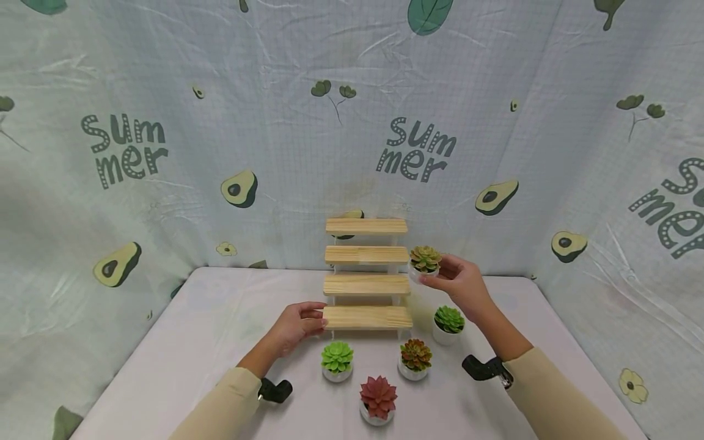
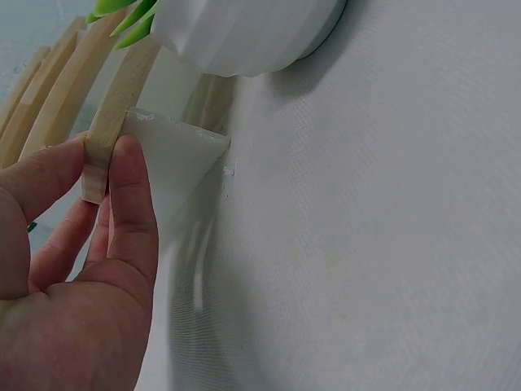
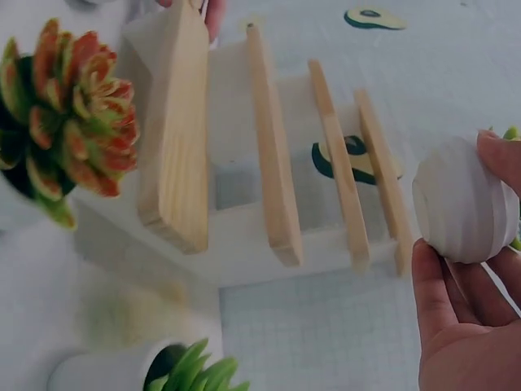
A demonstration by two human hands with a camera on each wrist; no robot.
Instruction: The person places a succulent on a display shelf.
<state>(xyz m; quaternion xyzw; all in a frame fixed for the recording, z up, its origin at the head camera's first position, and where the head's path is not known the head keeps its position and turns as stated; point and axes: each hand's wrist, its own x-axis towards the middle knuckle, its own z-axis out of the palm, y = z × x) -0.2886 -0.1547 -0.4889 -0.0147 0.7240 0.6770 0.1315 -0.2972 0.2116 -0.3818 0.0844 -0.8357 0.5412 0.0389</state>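
Observation:
A small wooden tiered display stand (image 1: 367,285) with several steps is at the back of the table. My left hand (image 1: 297,327) pinches the left end of its lowest step, thumb on one face and fingers on the other in the left wrist view. My right hand (image 1: 461,282) grips a white pot holding a yellow-green succulent (image 1: 426,260), raised beside the right end of the upper steps. In the right wrist view the white pot (image 3: 460,202) sits between thumb and fingers, its plant mostly hidden.
On the table (image 1: 231,366) in front stand a bright green succulent (image 1: 337,357), a red succulent (image 1: 377,397) and an orange-green succulent (image 1: 415,355). Another green succulent (image 1: 448,320) stands under my right forearm. A printed curtain (image 1: 275,140) hangs close behind the stand.

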